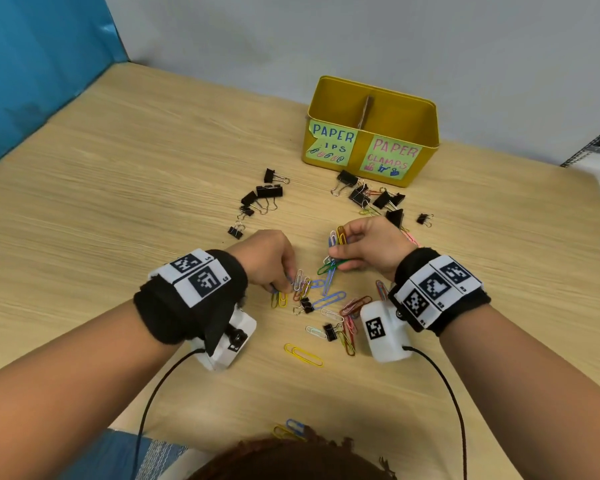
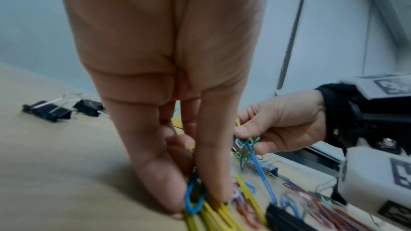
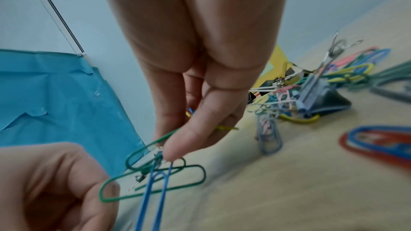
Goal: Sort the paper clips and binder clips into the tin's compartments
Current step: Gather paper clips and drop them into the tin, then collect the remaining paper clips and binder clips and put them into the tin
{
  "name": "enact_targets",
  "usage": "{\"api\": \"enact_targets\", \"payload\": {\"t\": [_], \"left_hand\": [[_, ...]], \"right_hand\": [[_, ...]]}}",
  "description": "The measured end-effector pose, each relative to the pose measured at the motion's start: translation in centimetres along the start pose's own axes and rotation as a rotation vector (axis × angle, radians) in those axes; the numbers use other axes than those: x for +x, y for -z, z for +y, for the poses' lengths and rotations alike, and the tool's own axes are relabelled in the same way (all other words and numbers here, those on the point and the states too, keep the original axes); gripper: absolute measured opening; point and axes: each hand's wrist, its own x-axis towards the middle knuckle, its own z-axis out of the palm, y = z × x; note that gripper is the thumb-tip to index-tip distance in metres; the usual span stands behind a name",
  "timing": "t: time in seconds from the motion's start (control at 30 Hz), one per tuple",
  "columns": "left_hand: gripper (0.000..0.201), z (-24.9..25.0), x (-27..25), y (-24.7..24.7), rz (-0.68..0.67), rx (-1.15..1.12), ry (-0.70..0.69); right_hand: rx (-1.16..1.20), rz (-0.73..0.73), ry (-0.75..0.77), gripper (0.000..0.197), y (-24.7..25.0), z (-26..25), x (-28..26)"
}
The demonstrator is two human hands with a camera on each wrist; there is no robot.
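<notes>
A bunch of paper clips (image 1: 335,251) is pinched in the right hand (image 1: 368,245) at frame centre; the left hand's (image 1: 269,259) fingers (image 2: 155,173) are closed on clips on the surface (image 1: 118,209). Binder clips (image 1: 267,192) are best left behind (the tin (image 1: 371,129) stands upper right). Only the wrist view shows green and blue clips tangled.

A light wooden table (image 1: 118,188) stands against a grey wall (image 1: 361,36), with blue sheeting (image 1: 32,71) at left
</notes>
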Motion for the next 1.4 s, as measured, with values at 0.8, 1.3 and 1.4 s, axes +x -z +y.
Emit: {"api": "enact_targets", "payload": {"t": [0.8,1.3,1.4], "left_hand": [[0.025,9.4,12.1,14.0,0.715,-0.272,-0.191],[0.065,6.4,10.8,4.7,0.165,0.446,-0.394],[0.073,7.0,11.6,3.6,0.013,0.657,-0.362]], "right_hand": [[0.122,0.383,0.287,0.019,5.4,-15.7,9.4],[-0.401,0.307,0.183,0.018,6.5,-7.6,2.2],[-0.839,0.383,0.075,0.038,6.3,-5.4,2.5]]}}
